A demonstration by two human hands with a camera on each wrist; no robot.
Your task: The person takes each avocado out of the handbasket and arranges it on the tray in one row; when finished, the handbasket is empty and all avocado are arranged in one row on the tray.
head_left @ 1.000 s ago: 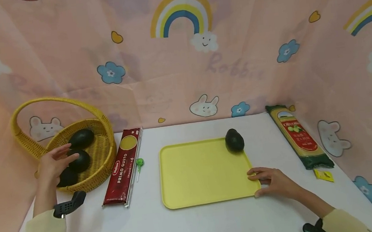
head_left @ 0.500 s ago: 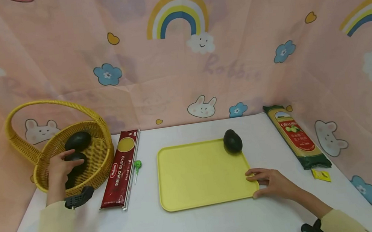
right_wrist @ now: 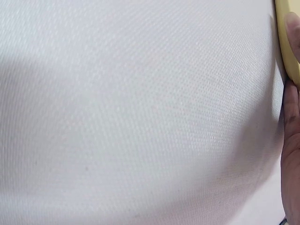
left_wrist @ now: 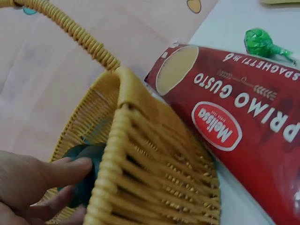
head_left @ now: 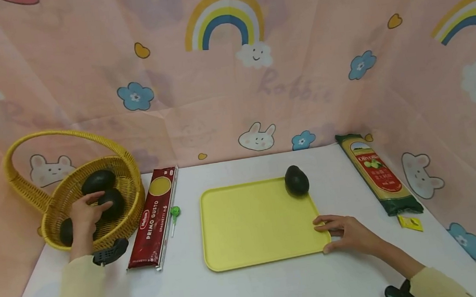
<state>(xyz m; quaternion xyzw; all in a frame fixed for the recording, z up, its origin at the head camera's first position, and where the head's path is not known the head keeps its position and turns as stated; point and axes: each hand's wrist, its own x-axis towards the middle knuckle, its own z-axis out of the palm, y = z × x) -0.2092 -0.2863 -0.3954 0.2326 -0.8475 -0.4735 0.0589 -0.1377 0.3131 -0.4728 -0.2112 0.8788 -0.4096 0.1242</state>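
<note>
My left hand (head_left: 86, 215) reaches into the yellow wicker basket (head_left: 134, 217). Its thumb and fingers grip a dark avocado (head_left: 115, 203), seen in the left wrist view as a dark shape (left_wrist: 96, 157) partly behind the rim. A second avocado (head_left: 98, 181) lies at the back of the basket, and a third (head_left: 66, 232) shows left of the hand. At the front right corner of the yellow tray (head_left: 251, 229), my right hand (head_left: 351, 235) holds the edge, fingers over the rim and thumb at the corner. One more avocado (head_left: 296, 181) stands at the tray's back right corner.
A red spaghetti pack (head_left: 154, 220) lies just right of the basket, with a green-wrapped lollipop (head_left: 175, 213) beside it. At the far right are an olive-and-red pasta pack (head_left: 377, 172) and a small yellow packet (head_left: 410, 223). A patterned cloth hangs behind the white table (head_left: 236, 296).
My left hand has moved down and right, deeper into the basket, and closed on an avocado. That avocado has shifted right and another shows further left. My right hand stays at the tray.
</note>
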